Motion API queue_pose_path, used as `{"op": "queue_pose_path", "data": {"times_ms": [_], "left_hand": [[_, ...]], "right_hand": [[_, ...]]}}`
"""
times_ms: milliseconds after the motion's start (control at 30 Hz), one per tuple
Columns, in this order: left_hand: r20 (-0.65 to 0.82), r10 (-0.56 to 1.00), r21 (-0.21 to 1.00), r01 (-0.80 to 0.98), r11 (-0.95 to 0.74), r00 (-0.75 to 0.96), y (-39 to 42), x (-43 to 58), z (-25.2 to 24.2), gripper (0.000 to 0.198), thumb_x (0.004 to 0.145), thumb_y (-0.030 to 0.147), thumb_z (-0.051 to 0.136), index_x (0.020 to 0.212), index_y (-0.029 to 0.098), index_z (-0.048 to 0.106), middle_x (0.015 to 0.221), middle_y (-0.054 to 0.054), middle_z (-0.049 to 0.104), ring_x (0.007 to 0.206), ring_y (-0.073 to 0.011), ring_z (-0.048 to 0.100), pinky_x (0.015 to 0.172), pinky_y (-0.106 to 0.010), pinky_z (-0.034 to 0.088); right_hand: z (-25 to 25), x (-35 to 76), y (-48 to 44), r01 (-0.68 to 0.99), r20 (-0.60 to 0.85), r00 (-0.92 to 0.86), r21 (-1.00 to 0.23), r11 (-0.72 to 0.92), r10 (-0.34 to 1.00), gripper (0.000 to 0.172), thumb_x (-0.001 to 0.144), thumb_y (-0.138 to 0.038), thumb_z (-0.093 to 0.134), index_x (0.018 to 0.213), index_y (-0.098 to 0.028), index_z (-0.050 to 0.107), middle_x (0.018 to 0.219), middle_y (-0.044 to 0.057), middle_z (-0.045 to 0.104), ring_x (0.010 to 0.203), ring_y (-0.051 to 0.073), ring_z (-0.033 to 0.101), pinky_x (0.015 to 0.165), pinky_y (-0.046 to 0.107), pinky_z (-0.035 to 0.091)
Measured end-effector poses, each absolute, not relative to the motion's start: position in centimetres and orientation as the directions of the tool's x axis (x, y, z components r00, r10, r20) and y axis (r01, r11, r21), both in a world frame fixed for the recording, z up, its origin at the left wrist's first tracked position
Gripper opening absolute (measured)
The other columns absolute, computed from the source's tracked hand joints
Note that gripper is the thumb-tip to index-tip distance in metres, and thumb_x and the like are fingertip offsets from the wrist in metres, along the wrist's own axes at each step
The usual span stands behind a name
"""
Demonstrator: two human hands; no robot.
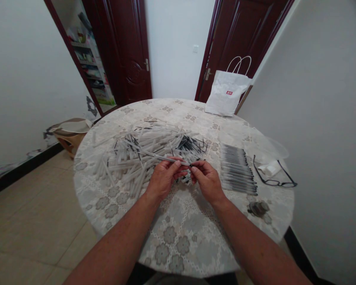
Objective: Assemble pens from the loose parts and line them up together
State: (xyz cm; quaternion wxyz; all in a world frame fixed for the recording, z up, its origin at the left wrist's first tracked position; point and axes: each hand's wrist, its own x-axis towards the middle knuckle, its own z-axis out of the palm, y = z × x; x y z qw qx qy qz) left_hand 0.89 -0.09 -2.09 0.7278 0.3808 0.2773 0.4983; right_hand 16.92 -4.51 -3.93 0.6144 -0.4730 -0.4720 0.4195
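Note:
My left hand (166, 174) is closed round a slim translucent tube (157, 156), which points up and to the left over the table. At the tube's near end my right hand (206, 178) pinches a small dark piece (190, 166), too small to make out well. The two hands' fingertips almost meet there. Beyond my left hand spreads a loose heap of similar translucent tubes (136, 170). Thin black rods (191, 145) lie bunched at the heap's right side, just past my fingers. To the right of my right hand, a neat row of dark-filled tubes (237, 168) lies side by side.
Black-framed glasses (274, 183) and a crumpled white wrapper (269, 168) rest at the table's right. A dark grey lump-like object (258, 208) sits nearer. A white paper bag (227, 93) stands at the far edge of the round table (178, 241). A wooden stool (69, 136) is at left.

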Motion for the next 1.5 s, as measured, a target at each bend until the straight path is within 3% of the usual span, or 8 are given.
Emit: {"op": "queue_pose_path", "data": {"times_ms": [433,800,900,1033,1133,1267,1367,1500], "left_hand": [[-0.069,0.938,0.894,-0.397,0.209,0.339,0.02,0.66,-2.35,0.037,0.078,0.039,0.081,0.103,0.013,0.071,0.089,-0.01,0.076,0.084,-0.0234,0.075,0.074,-0.035,0.061],[-0.102,0.934,0.909,-0.348,0.227,0.341,-0.04,0.55,-1.78,0.035,0.076,0.038,0.082,0.098,0.012,0.072,0.089,-0.011,0.078,0.081,-0.022,0.075,0.072,-0.031,0.06],[-0.092,0.931,0.912,-0.345,0.22,0.353,-0.09,0.55,-1.89,0.035,0.076,0.037,0.082,0.098,0.012,0.072,0.089,-0.011,0.078,0.082,-0.0229,0.075,0.074,-0.033,0.06],[-0.091,0.917,0.915,-0.331,0.231,0.387,-0.11,0.63,-2.21,0.034,0.078,0.037,0.081,0.1,0.012,0.072,0.09,-0.012,0.078,0.084,-0.0229,0.075,0.075,-0.033,0.059],[-0.086,0.922,0.919,-0.326,0.22,0.378,-0.12,0.66,-2.28,0.036,0.078,0.038,0.081,0.101,0.012,0.072,0.089,-0.012,0.078,0.084,-0.0232,0.075,0.074,-0.032,0.059],[-0.082,0.927,0.923,-0.324,0.209,0.366,-0.09,0.63,-2.22,0.037,0.078,0.04,0.081,0.101,0.012,0.073,0.09,-0.012,0.078,0.083,-0.0229,0.075,0.075,-0.033,0.059],[-0.081,0.923,0.922,-0.325,0.213,0.375,-0.1,0.59,-2.23,0.037,0.077,0.039,0.082,0.1,0.012,0.073,0.091,-0.012,0.078,0.082,-0.023,0.075,0.075,-0.034,0.059],[-0.079,0.911,0.92,-0.321,0.223,0.405,-0.15,0.59,-2.34,0.037,0.077,0.039,0.082,0.1,0.013,0.072,0.09,-0.011,0.078,0.082,-0.0237,0.075,0.073,-0.034,0.06]], "right_hand": [[-3.8,17.07,-4.62,0.071,0.233,0.258,-0.972,0.223,0.937,0.022,0.084,-0.036,0.073,0.099,-0.021,0.067,0.076,-0.001,0.065,0.06,0.013,0.056,0.056,0.025,0.047],[-4.33,17.45,-4.65,0.214,0.306,0.243,-0.943,0.256,0.921,0.025,0.089,-0.04,0.069,0.104,-0.021,0.068,0.086,0.002,0.068,0.068,0.015,0.06,0.062,0.027,0.047],[-4.12,17.63,-4.73,0.288,0.294,0.213,-0.93,0.228,0.932,0.025,0.094,-0.045,0.062,0.095,-0.02,0.067,0.074,0.0,0.065,0.064,0.015,0.057,0.061,0.027,0.045],[-4.06,17.68,-4.92,0.315,0.262,0.163,-0.927,0.201,0.951,0.043,0.102,-0.05,0.046,0.075,-0.02,0.061,0.064,0.0,0.058,0.057,0.014,0.052,0.055,0.027,0.04],[-4.24,17.61,-5.08,0.284,0.278,0.189,-0.934,0.219,0.942,0.035,0.102,-0.049,0.045,0.091,-0.021,0.062,0.071,0.0,0.061,0.058,0.014,0.053,0.055,0.028,0.041],[-4.29,17.43,-5.25,0.32,0.347,0.188,-0.906,0.277,0.919,0.026,0.095,-0.043,0.06,0.111,-0.023,0.058,0.085,0.001,0.064,0.07,0.016,0.059,0.063,0.028,0.046],[-4.14,17.32,-5.33,0.38,0.345,0.153,-0.885,0.268,0.926,0.019,0.098,-0.042,0.056,0.1,-0.023,0.059,0.077,-0.001,0.061,0.067,0.016,0.056,0.062,0.028,0.044],[-4.15,17.4,-5.33,0.353,0.288,0.096,-0.905,0.238,0.953,0.04,0.104,-0.045,0.041,0.076,-0.022,0.056,0.067,0.0,0.058,0.058,0.015,0.052,0.056,0.029,0.039]]}}
